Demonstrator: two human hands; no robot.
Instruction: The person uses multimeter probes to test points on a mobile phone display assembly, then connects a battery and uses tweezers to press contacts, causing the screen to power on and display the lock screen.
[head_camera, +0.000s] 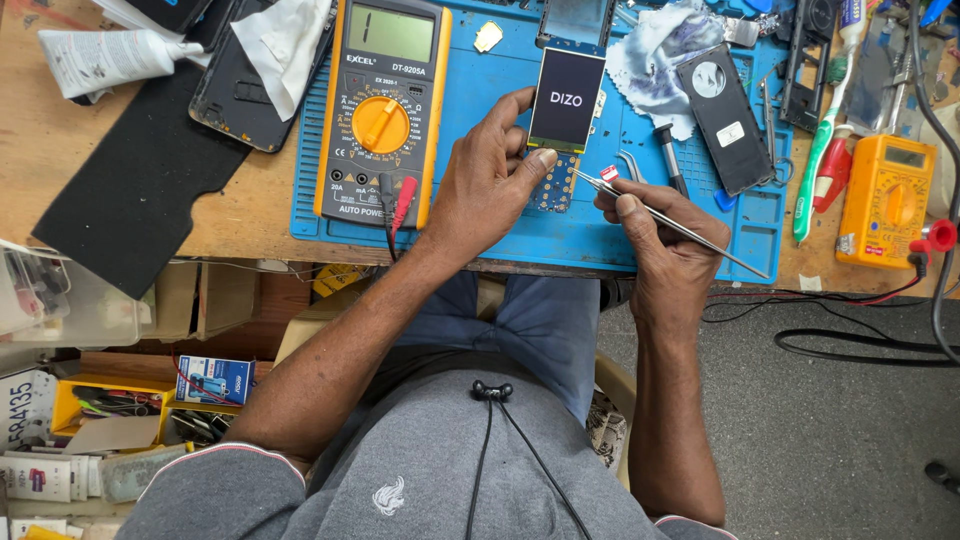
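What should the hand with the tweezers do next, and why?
Probably ease the tweezers tip a little further left, onto the small board. The right hand aims the tip at it, just short of its edge, while the left hand steadies the board and its screen.

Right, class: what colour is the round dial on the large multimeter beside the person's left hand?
Orange, on the grey-faced, yellow-cased multimeter's round dial; the head view shows it best.

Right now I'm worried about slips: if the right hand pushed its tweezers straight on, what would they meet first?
Probably the small circuit board held by the left hand; the right hand's tweezers point at it.
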